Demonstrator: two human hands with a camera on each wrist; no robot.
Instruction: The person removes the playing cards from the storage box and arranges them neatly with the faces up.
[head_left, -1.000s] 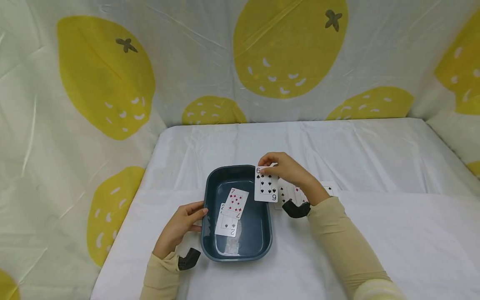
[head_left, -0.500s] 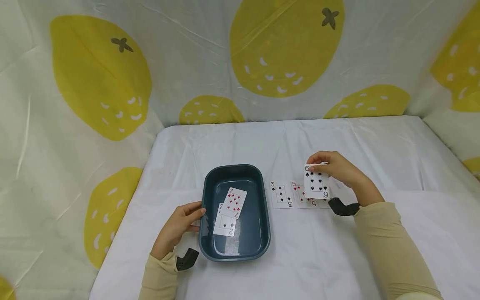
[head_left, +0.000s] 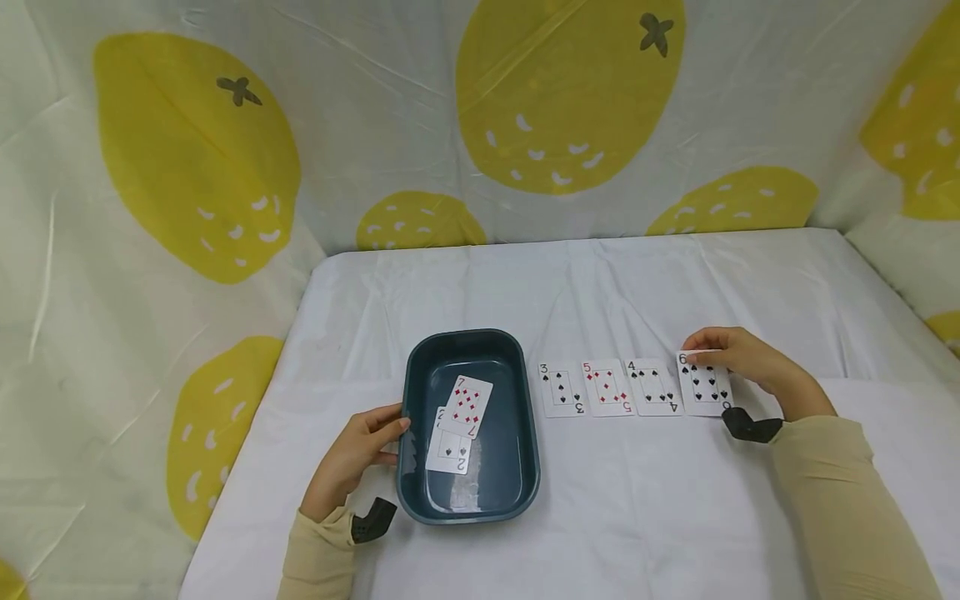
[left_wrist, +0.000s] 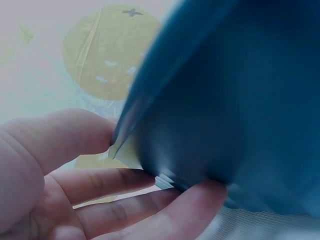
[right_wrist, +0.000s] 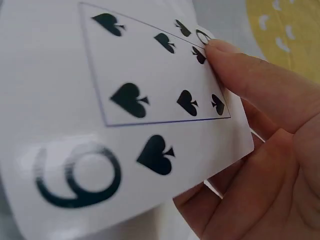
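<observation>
In the head view my right hand (head_left: 738, 354) pinches the six of spades (head_left: 703, 390) by its far end, thumb on the face. The right wrist view shows fingers behind this card (right_wrist: 155, 155). It is at the right end of a row with the three of spades (head_left: 561, 389), five of diamonds (head_left: 607, 388) and four of spades (head_left: 654, 388). My left hand (head_left: 358, 450) holds the left side of a dark blue tray (head_left: 495, 492), thumb at the rim (left_wrist: 135, 115) and fingers against the outer wall. A seven of diamonds (head_left: 468, 406) overlaps a two of spades (head_left: 447, 454) inside.
A white cloth (head_left: 622, 508) covers the table. Behind and to the sides hangs a pale curtain (head_left: 360, 108) with yellow lemon prints. Black wrist cameras, left (head_left: 374, 520) and right (head_left: 750, 427), stick out by the hands.
My right hand has carried the six of spades from above the tray's right rim rightward and down to the row's end, uncovering the other cards. The left hand has kept its hold on the tray.
</observation>
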